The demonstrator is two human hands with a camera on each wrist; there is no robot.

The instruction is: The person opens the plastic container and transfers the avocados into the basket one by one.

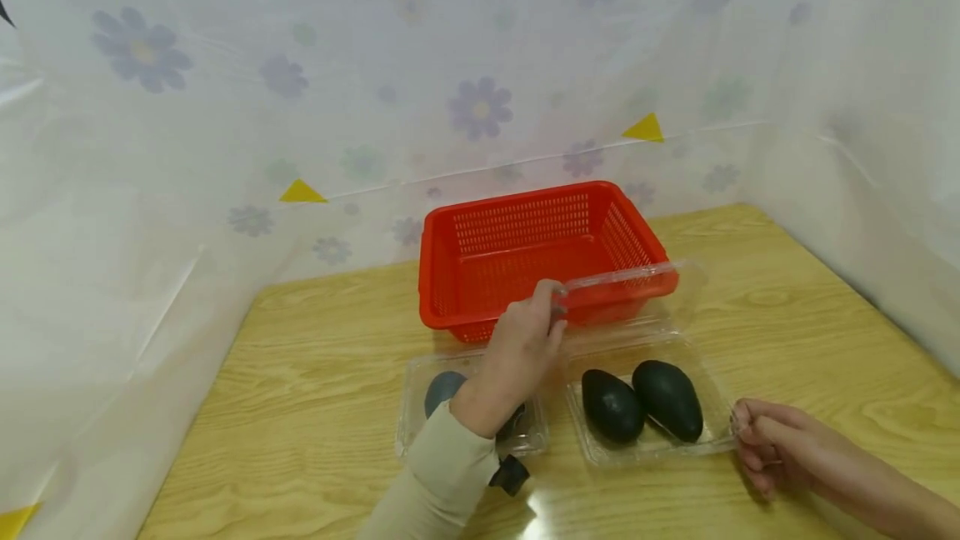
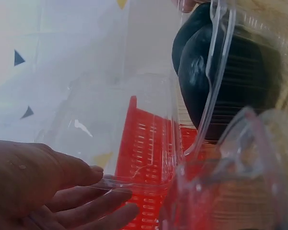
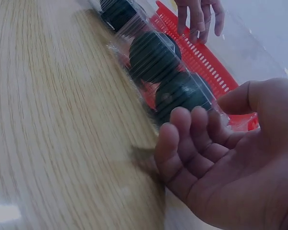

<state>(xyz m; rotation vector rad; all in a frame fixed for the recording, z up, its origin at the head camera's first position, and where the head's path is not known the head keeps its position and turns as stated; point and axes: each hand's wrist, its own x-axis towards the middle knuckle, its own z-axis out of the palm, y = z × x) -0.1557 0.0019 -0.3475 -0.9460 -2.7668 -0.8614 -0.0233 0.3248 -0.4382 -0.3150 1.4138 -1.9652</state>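
Clear plastic box (image 1: 712, 382), dark fruits (image 1: 667, 401) inside, around 4 o'clock in head view; left hand (image 1: 519, 347) pinches its lid (image 1: 615, 277), probably propping it up, right hand (image 1: 783, 440) pinches a corner, likely steadying.

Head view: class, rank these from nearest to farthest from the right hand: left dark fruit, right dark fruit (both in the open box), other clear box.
1. Right dark fruit: in the open box, toward the right hand.
2. Left dark fruit: beside it, same box.
3. Other clear box: farther left.
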